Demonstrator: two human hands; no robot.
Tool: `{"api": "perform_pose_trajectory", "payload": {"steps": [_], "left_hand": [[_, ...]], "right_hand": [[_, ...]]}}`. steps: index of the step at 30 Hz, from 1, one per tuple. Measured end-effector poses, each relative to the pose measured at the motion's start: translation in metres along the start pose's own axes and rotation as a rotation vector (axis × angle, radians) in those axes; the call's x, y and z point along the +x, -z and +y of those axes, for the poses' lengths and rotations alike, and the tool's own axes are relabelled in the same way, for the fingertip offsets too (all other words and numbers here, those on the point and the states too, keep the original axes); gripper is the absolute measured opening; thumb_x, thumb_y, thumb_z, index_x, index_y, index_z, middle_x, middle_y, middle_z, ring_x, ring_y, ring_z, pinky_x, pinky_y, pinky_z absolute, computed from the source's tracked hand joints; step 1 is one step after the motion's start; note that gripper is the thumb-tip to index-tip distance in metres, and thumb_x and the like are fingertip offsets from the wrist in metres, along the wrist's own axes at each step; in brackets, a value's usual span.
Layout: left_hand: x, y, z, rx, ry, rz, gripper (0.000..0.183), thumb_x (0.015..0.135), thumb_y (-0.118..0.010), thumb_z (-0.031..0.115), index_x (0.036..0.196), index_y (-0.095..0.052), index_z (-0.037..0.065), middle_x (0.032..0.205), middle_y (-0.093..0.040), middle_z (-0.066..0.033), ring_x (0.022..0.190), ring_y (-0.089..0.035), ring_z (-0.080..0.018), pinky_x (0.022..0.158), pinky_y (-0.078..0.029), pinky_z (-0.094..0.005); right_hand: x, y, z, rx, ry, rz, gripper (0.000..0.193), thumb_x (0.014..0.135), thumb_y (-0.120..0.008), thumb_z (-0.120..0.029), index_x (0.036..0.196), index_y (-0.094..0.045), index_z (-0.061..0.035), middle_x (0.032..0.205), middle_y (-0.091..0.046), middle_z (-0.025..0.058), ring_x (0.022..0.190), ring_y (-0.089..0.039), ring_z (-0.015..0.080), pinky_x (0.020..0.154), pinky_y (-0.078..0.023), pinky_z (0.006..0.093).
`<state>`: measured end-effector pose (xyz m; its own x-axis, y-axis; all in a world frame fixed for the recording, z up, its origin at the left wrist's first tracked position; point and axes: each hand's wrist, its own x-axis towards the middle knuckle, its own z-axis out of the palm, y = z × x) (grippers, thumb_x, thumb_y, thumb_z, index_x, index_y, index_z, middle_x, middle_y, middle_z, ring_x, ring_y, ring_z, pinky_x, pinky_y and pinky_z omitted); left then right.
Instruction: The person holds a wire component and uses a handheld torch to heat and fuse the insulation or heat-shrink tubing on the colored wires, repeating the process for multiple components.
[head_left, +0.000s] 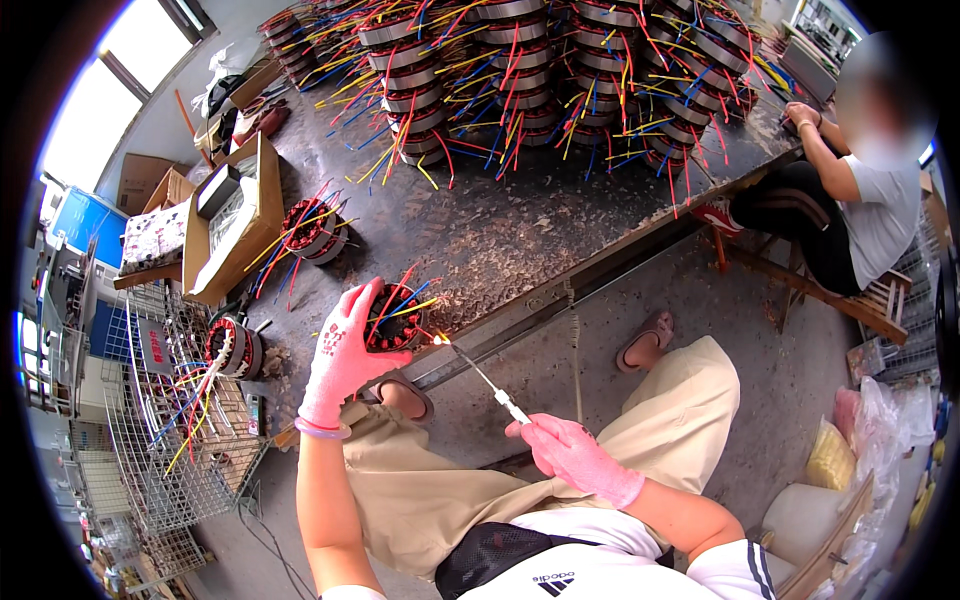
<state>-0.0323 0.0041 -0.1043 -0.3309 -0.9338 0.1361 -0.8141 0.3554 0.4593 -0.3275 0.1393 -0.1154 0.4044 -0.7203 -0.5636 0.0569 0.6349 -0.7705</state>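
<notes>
My left hand point(345, 350), in a pink work glove, is closed around the side of a motor stator point(397, 330) at the table's near edge. Red, blue and yellow lead wires stick up from this stator. In my right hand point(577, 455), also pink-gloved, is a thin rod-like tool with a white handle point(512, 405) and a slim metal shaft. A small orange flame point(441, 339) burns at its tip, just right of the stator. Another wired stator point(316, 231) stands farther back, and one with pale lacing point(234, 348) sits left of my left hand.
Several tall stacks of wired stators point(520, 75) fill the back of the dark worktable point(480, 220). An open cardboard box point(250, 215) lies at the left, above a wire rack point(180, 420). At the right a person point(850, 190) sits on a wooden bench point(880, 300). Plastic bags point(880, 430) lie lower right.
</notes>
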Motion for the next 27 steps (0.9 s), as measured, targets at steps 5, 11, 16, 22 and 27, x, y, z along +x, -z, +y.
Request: {"api": "perform_pose_trajectory", "payload": {"steps": [5,11,16,22,27], "left_hand": [[0.0007,-0.0001,0.0016,-0.003,0.007,-0.003,0.097,0.055,-0.087,0.024,0.139,-0.044,0.001,0.132,-0.051,-0.0178,0.119,-0.053,-0.0367,0.101,-0.044,-0.0410],[0.0009,0.0007,0.0040,-0.025,0.036,-0.018,0.099,0.054,-0.088,0.018,0.140,-0.043,-0.001,0.133,-0.050,-0.0186,0.122,-0.051,-0.0353,0.104,-0.043,-0.0400],[0.0004,0.0004,0.0031,-0.020,0.025,-0.015,0.099,0.054,-0.088,0.020,0.140,-0.043,0.000,0.133,-0.050,-0.0183,0.122,-0.052,-0.0356,0.103,-0.043,-0.0403],[0.0006,0.0008,0.0032,-0.012,0.020,-0.014,0.099,0.055,-0.088,0.023,0.140,-0.043,0.001,0.133,-0.050,-0.0183,0.121,-0.052,-0.0370,0.102,-0.044,-0.0410],[0.0003,0.0012,0.0042,-0.032,0.032,-0.024,0.099,0.054,-0.087,0.017,0.141,-0.042,-0.001,0.134,-0.050,-0.0184,0.123,-0.051,-0.0348,0.104,-0.042,-0.0393]], "right_hand": [[0.0001,0.0013,0.0029,0.006,0.018,-0.006,0.028,0.104,-0.047,-0.022,0.115,-0.061,-0.0012,0.061,-0.040,-0.0053,0.052,-0.036,0.0039,0.047,-0.030,0.0227],[0.0014,0.0027,0.0055,0.005,0.028,-0.013,0.027,0.104,-0.047,-0.022,0.115,-0.062,-0.0019,0.062,-0.040,-0.0052,0.052,-0.037,0.0040,0.047,-0.030,0.0226],[0.0004,0.0021,0.0038,-0.002,0.031,-0.011,0.027,0.103,-0.047,-0.023,0.114,-0.062,-0.0021,0.062,-0.041,-0.0048,0.053,-0.038,0.0042,0.047,-0.031,0.0223],[-0.0004,0.0018,0.0027,-0.007,0.017,-0.001,0.028,0.103,-0.047,-0.023,0.115,-0.062,-0.0018,0.062,-0.042,-0.0043,0.053,-0.039,0.0044,0.047,-0.032,0.0227],[-0.0021,0.0022,-0.0026,-0.043,-0.006,0.000,0.029,0.103,-0.047,-0.024,0.114,-0.062,-0.0017,0.062,-0.042,-0.0041,0.053,-0.038,0.0047,0.047,-0.031,0.0232]]}}
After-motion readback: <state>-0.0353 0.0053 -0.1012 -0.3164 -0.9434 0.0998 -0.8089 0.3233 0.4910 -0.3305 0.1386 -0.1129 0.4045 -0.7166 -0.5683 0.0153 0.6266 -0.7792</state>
